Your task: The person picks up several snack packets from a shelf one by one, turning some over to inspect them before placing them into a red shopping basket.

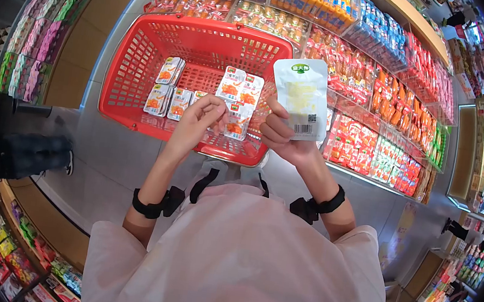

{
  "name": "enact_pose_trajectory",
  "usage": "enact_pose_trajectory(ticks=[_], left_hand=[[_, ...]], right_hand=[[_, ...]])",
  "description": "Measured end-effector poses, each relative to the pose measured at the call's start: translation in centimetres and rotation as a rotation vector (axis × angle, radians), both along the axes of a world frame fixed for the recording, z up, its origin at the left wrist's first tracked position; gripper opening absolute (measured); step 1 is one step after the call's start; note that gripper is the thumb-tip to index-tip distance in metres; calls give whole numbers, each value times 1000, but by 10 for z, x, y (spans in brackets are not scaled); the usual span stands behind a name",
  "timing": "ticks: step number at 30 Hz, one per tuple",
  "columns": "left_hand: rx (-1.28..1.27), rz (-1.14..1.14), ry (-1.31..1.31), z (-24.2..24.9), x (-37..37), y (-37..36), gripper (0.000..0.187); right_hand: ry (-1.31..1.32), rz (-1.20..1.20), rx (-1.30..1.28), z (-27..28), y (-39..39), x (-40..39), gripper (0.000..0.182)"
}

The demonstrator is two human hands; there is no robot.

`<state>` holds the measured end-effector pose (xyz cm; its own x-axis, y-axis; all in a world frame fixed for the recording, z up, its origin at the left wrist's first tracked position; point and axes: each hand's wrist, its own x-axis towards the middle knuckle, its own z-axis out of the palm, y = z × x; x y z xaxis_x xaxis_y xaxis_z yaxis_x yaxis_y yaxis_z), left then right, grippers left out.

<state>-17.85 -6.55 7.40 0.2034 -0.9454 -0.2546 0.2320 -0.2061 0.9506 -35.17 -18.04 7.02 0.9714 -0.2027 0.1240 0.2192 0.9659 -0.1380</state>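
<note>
My right hand (284,133) grips a white snack pouch (301,95) by its lower left side. The pouch stands upright with a green logo at the top and a barcode near its bottom. Over the front of a red shopping basket (116,110) hovers my left hand (203,114), its fingers loosely bent and apart, with no item visible in them. Beneath and around it lie several small white packs with orange food pictures, among them a stack on the left (157,98) and a group on the right (243,91). My left hand partly hides some of the packs.
Tiered shelf bins (352,74) with many bagged snacks curve behind and right of the basket. Another display (40,32) stands at the left, and a shelf (9,256) at lower left. A person's leg (39,152) shows at the left; grey floor tiles (102,171) surround me.
</note>
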Motion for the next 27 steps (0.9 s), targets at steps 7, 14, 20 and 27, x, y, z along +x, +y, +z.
enact_pose_trajectory(ticks=[7,14,20,27], left_hand=[[-11,-1,32,-2,5,3,16],[-43,-17,104,-3,14,8,19],[21,16,23,-11,28,17,25],[61,78,36,-26,64,33,19]], right_hand=[[48,32,1,2,4,7,34],[548,-254,-710,0,13,22,30],[1065,-449,-1313,-17,27,42,24],[956,-179,-1346,-3,29,71,21]])
